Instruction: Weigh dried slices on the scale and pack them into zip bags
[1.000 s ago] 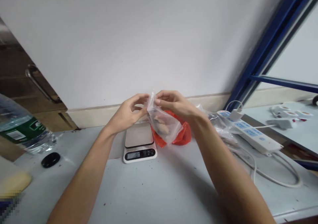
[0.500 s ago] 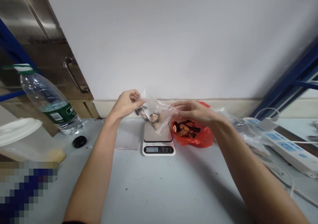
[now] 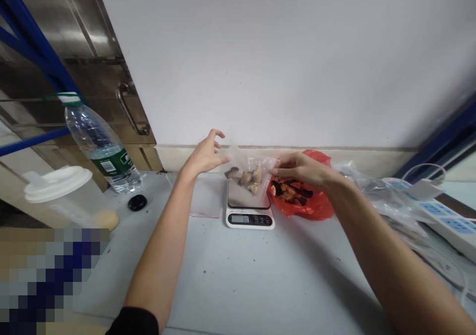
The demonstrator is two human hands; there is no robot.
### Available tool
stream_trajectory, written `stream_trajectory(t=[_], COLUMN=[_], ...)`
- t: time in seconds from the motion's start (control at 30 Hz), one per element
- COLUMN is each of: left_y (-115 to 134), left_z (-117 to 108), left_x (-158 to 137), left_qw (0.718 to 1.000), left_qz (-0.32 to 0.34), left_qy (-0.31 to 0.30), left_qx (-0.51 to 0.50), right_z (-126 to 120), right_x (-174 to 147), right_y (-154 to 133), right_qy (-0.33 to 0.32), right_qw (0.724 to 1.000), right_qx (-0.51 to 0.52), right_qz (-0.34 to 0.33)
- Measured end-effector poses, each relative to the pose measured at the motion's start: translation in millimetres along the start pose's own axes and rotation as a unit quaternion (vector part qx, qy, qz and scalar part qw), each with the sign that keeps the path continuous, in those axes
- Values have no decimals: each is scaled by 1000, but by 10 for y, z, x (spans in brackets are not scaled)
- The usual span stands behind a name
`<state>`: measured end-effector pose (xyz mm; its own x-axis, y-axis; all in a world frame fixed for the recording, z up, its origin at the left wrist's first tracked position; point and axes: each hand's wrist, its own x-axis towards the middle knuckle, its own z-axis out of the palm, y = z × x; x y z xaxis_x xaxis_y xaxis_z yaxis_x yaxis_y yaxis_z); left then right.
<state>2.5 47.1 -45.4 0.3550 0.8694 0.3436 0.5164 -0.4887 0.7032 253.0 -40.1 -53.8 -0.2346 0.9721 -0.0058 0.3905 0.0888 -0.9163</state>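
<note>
A clear zip-lock bag [image 3: 242,162] with dried brown and pale pieces in its lower part hangs over a small digital kitchen scale [image 3: 250,220]. My right hand [image 3: 303,167] pinches the bag's right edge. My left hand [image 3: 204,155] is at the bag's left side, its fingers spread from the thumb; the thumb tip lies close to the plastic, and I cannot tell if it touches. Behind and below my right hand, a red plastic bag [image 3: 320,207] lies open with dark dried pieces [image 3: 292,193] inside. A flat clear bag [image 3: 206,198] lies left of the scale.
To the left stand a water bottle [image 3: 111,161] with a green label and a white-lidded container [image 3: 61,186], with a black round cap [image 3: 137,202] near them. Crumpled clear plastic [image 3: 375,191] and a power strip [image 3: 446,221] with cables lie at the right. A wall rises behind.
My left fingers have loosened from the zip-lock bag and spread apart. The bag now hangs from my right hand, its contents settled lower. The whole view has shifted slightly.
</note>
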Motion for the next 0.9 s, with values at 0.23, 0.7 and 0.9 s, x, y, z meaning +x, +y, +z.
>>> stream_trajectory(t=[0.23,0.7,0.9], left_y=[236,334,379], left_z=[267,397,402], left_x=[-32,-63,-72], left_qw=[954,936,933], left_qz=[87,85,74], left_qy=[-285,-327,-329], left_qx=[-23,-95,-123], right_z=[10,81,104], right_x=[37,55,85], right_y=[61,16,-6], right_qy=[-6,19,41], right_qw=[999,999,996], right_qx=[-31,16,33], right_qz=[-10,-43,-73])
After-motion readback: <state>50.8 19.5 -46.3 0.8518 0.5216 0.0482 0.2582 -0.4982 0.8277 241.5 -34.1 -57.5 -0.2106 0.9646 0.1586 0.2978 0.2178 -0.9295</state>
